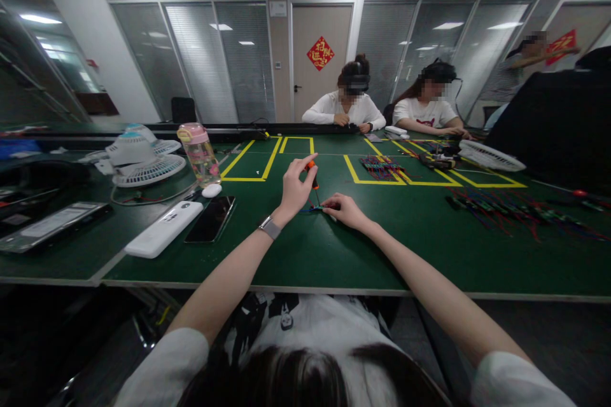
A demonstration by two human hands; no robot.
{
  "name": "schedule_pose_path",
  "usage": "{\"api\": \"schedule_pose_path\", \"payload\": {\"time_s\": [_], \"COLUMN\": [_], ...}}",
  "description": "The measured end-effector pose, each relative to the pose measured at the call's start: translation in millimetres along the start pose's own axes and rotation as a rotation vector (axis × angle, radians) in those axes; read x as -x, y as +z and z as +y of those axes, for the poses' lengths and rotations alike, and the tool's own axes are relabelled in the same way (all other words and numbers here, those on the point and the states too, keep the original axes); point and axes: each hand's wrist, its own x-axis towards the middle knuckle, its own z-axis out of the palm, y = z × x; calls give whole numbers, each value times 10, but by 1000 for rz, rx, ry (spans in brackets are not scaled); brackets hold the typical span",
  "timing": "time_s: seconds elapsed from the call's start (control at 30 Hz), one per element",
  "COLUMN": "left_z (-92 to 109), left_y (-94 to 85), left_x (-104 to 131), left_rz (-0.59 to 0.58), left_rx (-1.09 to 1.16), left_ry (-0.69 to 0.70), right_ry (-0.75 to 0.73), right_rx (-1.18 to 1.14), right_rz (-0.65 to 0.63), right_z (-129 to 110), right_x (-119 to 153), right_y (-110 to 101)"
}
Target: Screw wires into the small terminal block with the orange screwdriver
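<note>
My left hand (296, 186), with a watch on its wrist, is closed on the orange-and-black handle of a screwdriver (314, 182). The screwdriver stands almost upright, its thin shaft pointing down at a small green terminal block (317, 208) on the table. Whether the tip sits in a screw is too small to tell. My right hand (344, 210) rests on the table and pinches the right end of that block between thumb and fingertips. Thin wires show at the block's left side.
On the green table (305, 254) at left are a phone (210, 219), a white power bank (163, 229), a bottle (199, 154) and white fans (147, 162). Wired bundles (382, 167) and more wired parts (515, 210) lie right. Two people (346, 108) sit opposite.
</note>
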Motion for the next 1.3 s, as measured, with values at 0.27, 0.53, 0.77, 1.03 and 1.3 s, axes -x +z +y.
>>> {"api": "schedule_pose_path", "payload": {"time_s": [0.27, 0.53, 0.77, 1.03, 1.3], "left_z": [-24, -14, -5, -16, 1], "left_y": [8, 7, 3, 7, 10], "left_x": [-10, 0, -1, -9, 5], "left_rz": [-24, 43, 5, -13, 45], "left_rx": [26, -44, -19, 41, -43], "left_ry": [-25, -5, 5, 28, 3], "right_ry": [-10, 2, -3, 4, 6], "right_rx": [4, 4, -1, 20, 13], "right_rz": [6, 9, 5, -3, -2], "right_z": [-2, -24, -19, -29, -40], "right_x": [-4, 4, 4, -1, 4], "right_y": [-2, -5, -9, -13, -25]}}
